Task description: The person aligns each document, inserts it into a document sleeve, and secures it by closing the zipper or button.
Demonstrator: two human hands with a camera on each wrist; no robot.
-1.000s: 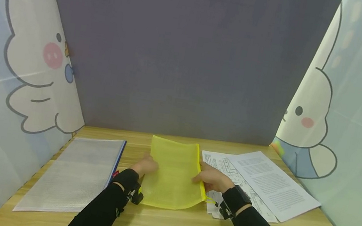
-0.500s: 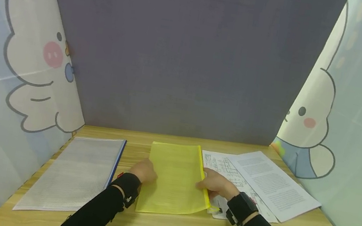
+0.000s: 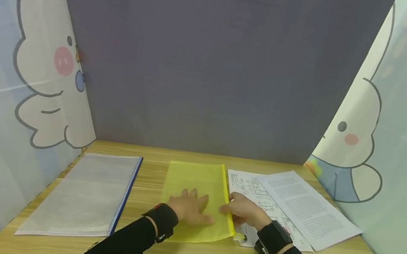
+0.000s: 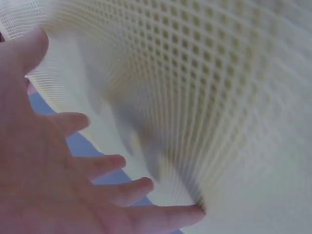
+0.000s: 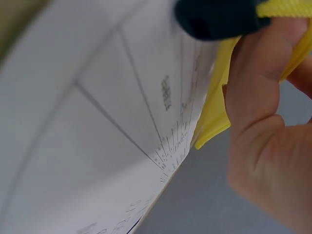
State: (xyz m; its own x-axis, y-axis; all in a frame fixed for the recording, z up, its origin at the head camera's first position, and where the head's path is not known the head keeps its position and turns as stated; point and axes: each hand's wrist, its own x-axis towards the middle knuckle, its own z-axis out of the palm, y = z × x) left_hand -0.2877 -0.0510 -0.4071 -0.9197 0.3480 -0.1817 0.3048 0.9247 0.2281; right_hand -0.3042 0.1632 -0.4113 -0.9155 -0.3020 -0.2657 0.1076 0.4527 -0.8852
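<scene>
Yellow rectangular mesh pouch (image 3: 184, 175): left hand (image 3: 190, 209) spread on it, right hand (image 3: 246, 209) pinching its zip edge (image 3: 225, 184); I'd press evenly, avoiding creases.

On my feed I count two mesh zip pouches, one yellow pouch (image 3: 189, 179) and, left of it, one whitish pouch (image 3: 85, 192). Right of the yellow pouch I make out at least two printed sheets, one text sheet (image 3: 307, 209) and one diagram sheet (image 3: 265, 202). At that pouch I count two hands, left hand (image 3: 191, 207) and right hand (image 3: 244, 209).
</scene>
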